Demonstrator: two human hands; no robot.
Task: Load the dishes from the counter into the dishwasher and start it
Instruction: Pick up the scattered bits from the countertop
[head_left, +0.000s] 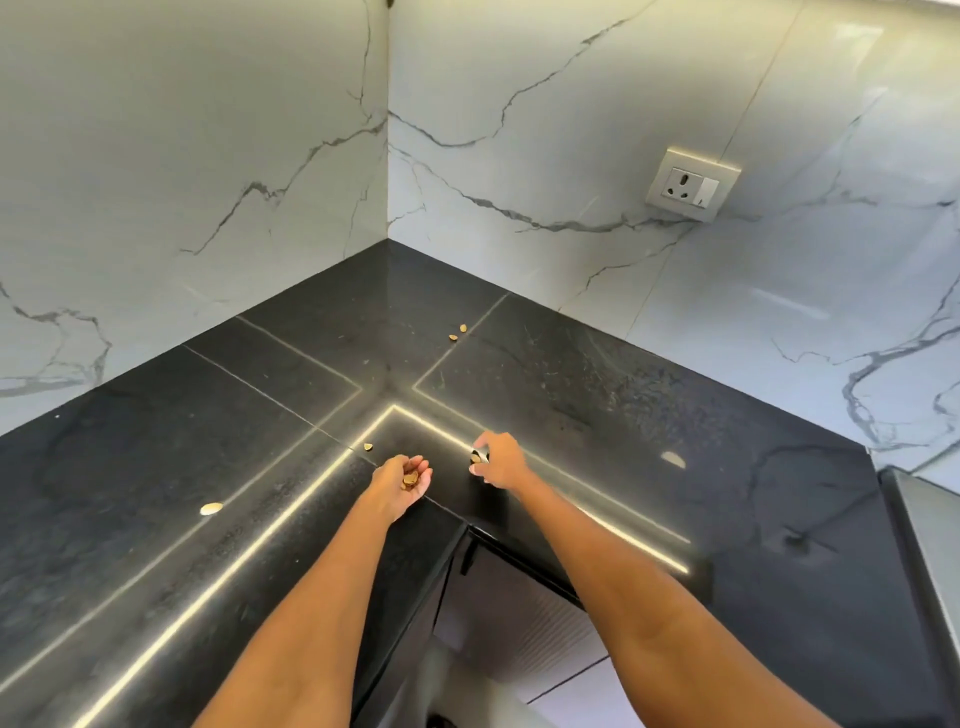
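A black stone counter (597, 395) runs round an inner corner under white marble walls. My left hand (400, 486) is cupped palm up at the counter's inner edge and holds several small tan shell-like scraps (410, 478). My right hand (498, 460) hovers just to the right and pinches one small scrap (477, 457) between thumb and fingers. One loose scrap (368, 447) lies on the counter just left of my left hand. Two more scraps (458, 332) lie further back near the corner. No dishes or dishwasher are in view.
A pale oval scrap (211, 508) lies on the left counter. A wall socket (691, 184) sits on the right wall. Dark cabinet fronts (415, 623) and a light floor (571, 691) show below the counter's edge. A grey surface (935, 545) borders the far right.
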